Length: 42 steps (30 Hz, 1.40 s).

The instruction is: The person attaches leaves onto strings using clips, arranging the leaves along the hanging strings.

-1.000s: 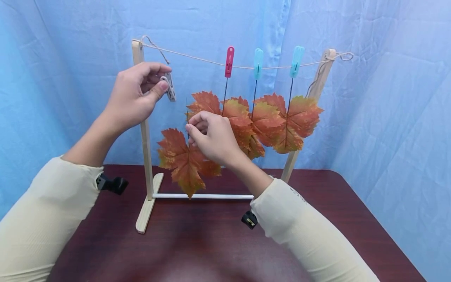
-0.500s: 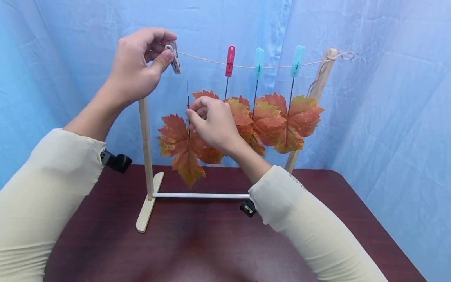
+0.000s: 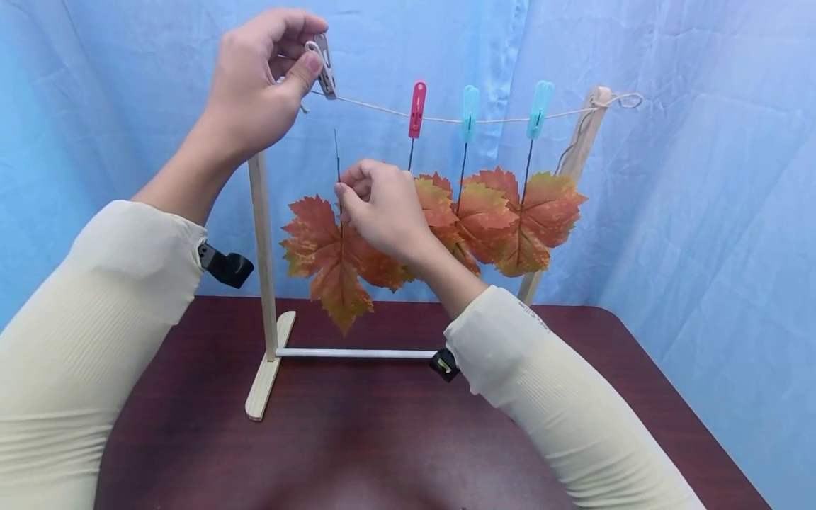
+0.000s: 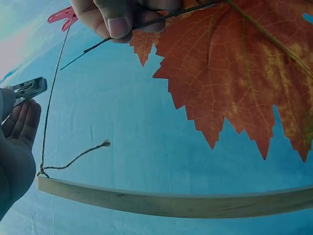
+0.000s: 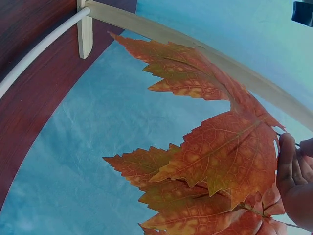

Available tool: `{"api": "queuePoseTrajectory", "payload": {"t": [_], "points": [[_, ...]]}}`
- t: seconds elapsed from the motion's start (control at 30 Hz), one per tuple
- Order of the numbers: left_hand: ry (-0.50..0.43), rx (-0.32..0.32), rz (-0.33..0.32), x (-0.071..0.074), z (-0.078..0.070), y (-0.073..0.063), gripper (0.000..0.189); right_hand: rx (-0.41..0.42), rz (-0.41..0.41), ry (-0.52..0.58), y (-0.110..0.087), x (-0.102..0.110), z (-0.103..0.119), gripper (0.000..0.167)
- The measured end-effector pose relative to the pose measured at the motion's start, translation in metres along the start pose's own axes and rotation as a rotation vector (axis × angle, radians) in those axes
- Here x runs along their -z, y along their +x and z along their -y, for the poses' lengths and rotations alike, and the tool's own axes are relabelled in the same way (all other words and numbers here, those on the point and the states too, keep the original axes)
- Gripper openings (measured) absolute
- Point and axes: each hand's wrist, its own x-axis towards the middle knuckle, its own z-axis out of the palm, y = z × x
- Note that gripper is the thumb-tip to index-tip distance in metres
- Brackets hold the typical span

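Observation:
In the head view my left hand (image 3: 258,88) pinches a grey clothespin (image 3: 328,69) between thumb and fingers. Its lower end overlaps the string (image 3: 372,108) there, but in the left wrist view the clothespin (image 4: 30,88) appears beside the string with a gap. Below it, my right hand (image 3: 390,212) pinches the dark stem (image 3: 338,166) of an orange-red artificial maple leaf (image 3: 328,248). The stem's thin tip points up, under the clothespin and apart from it. A red clothespin (image 3: 417,110) and two teal clothespins (image 3: 469,113) hold similar leaves (image 3: 529,227) on the string.
A wooden frame carries the string: left post (image 3: 263,255), right post (image 3: 583,145), foot (image 3: 270,368) and white crossbar (image 3: 363,353). It stands on a dark red table (image 3: 382,425). Pale blue curtain (image 3: 701,177) hangs behind. A loose string end (image 4: 83,156) sticks out near the left post.
My left hand has risen with the grey clothespin from below the string to its height. My right hand has lifted the leaf upward, its stem still pinched.

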Motion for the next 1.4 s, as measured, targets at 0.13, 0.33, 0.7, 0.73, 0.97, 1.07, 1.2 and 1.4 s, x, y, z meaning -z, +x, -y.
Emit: {"api": "queuePoseTrajectory", "payload": {"t": [0.13,0.33,0.7,0.73,0.97,1.07,1.2,1.4], "points": [[0.001,0.015,-0.014,-0.002,0.001,0.005,0.031,-0.012,-0.001,0.015,0.001,-0.001,0.0,0.013],[0.052,0.016,0.01,-0.003,0.003,0.009,0.028,-0.02,-0.013,0.013,0.004,-0.002,0.0,0.013],[0.125,0.084,0.107,0.001,0.002,0.01,0.029,-0.011,-0.034,0.01,0.009,-0.004,0.001,0.011],[0.131,0.093,0.12,0.001,0.003,0.01,0.03,-0.013,-0.034,0.009,0.009,-0.004,0.001,0.011],[0.166,0.104,0.176,0.001,0.003,0.008,0.03,-0.025,-0.044,0.013,0.012,-0.004,0.001,0.013],[0.17,0.099,0.203,0.001,0.003,0.008,0.03,-0.03,-0.048,0.015,0.013,-0.003,0.001,0.012],[0.156,0.1,0.227,0.001,0.003,0.008,0.029,-0.039,-0.048,0.002,0.015,-0.003,0.002,0.014],[0.147,0.102,0.239,0.002,0.004,0.009,0.028,-0.059,-0.063,0.001,0.02,-0.005,0.006,0.016]]}}
